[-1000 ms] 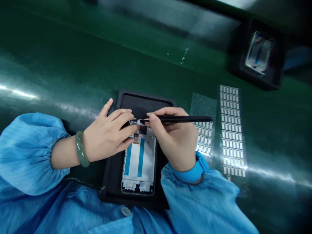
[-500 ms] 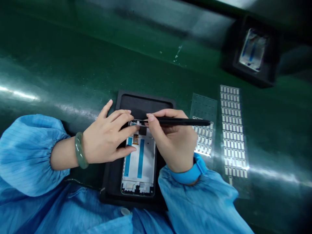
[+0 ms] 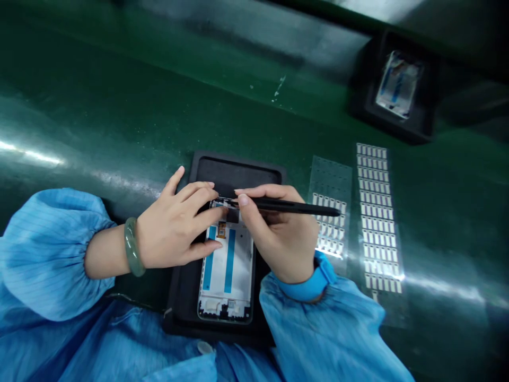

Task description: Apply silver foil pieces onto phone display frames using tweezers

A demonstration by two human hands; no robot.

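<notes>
A phone frame (image 3: pixel 240 265) with two blue strips and a small orange flex piece lies in a black tray (image 3: pixel 183 297). My left hand (image 3: pixel 178 225) rests over the frame's upper left, fingers spread, fingertips touching its top edge and left side. Pinched in my right hand (image 3: pixel 284 228) is a pair of black tweezers (image 3: pixel 298 206), its tip at the top edge of the frame. Whether anything sits between the tweezer tips is too small to tell.
Right of the tray lie two clear sheets with rows of small white pieces, a shorter one (image 3: pixel 329 178) and a longer one (image 3: pixel 376 212). At the back right, a black tray (image 3: pixel 363 109) holds another phone frame (image 3: pixel 398 87). The table (image 3: pixel 119 122) is green.
The tweezers' rear end has dipped slightly, and my right hand has tilted with it. My left hand keeps its place on the frame. The view has shifted a little.
</notes>
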